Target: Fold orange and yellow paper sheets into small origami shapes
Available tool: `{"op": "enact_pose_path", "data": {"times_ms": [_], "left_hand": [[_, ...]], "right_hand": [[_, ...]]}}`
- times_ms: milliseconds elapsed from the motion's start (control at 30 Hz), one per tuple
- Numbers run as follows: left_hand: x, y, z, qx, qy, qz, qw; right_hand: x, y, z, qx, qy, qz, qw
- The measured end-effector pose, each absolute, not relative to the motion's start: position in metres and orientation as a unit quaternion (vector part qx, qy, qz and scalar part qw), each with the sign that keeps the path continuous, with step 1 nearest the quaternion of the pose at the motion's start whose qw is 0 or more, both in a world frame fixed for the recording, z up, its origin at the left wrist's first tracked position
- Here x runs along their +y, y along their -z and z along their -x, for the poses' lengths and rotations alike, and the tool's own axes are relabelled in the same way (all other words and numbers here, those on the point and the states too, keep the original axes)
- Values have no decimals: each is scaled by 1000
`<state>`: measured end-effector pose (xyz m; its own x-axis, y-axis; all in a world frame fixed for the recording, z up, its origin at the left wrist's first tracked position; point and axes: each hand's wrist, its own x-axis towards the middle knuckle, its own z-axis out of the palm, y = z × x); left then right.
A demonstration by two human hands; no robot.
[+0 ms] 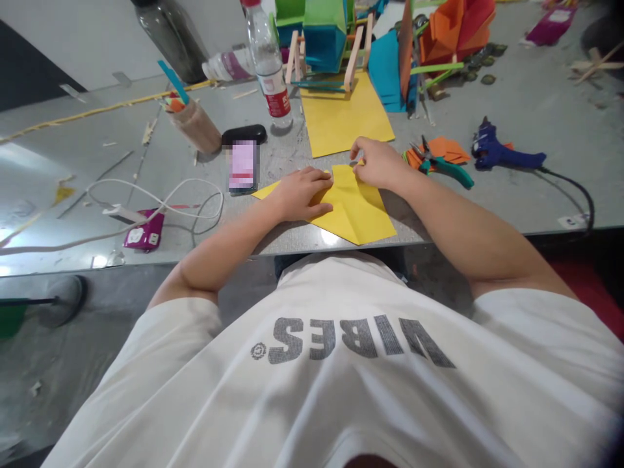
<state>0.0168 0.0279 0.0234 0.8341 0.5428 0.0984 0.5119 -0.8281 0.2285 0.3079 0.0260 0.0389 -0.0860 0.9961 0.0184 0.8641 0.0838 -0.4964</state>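
A folded sheet of yellow paper (361, 208) with creases across it lies at the table's front edge. My left hand (303, 194) rests on its left part, fingers stretched and pressing it down. At the paper's upper right edge, my right hand (376, 162) has its thumb and fingers curled round a corner in a pinch. Just beyond is a second yellow sheet (341, 123), flat on the table. Part of the folded paper is hidden under my left hand.
Right of my hands are pliers (451, 170) on orange paper pieces and a blue glue gun (507, 153) with its cord. To the left are a phone (242, 166), a white cable (160, 188), a cup (197, 127) and a plastic bottle (273, 84). Paper models (324, 39) stand behind.
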Motion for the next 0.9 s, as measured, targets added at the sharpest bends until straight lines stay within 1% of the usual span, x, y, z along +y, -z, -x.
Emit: {"op": "enact_pose_path", "data": {"times_ms": [233, 400, 500, 633, 767, 833, 900], "left_hand": [[27, -23, -17, 294, -71, -950, 75], [27, -21, -15, 254, -86, -959, 97], [25, -22, -15, 255, -94, -957, 103], [23, -23, -15, 263, -89, -955, 101], [24, -23, -15, 265, -87, -955, 99], [25, -21, -16, 260, -93, -956, 96], [25, -19, -16, 245, -100, -959, 98]], "right_hand": [[27, -45, -317, -705, -201, 658, 175], [27, -49, -320, -727, -205, 641, 137], [29, -48, -318, -736, -210, 632, 121], [33, -47, -318, -730, -233, 632, 116], [33, -53, -323, -721, -221, 646, 121], [32, -58, -327, -712, -248, 646, 118], [31, -63, -331, -709, -300, 628, 112]]}}
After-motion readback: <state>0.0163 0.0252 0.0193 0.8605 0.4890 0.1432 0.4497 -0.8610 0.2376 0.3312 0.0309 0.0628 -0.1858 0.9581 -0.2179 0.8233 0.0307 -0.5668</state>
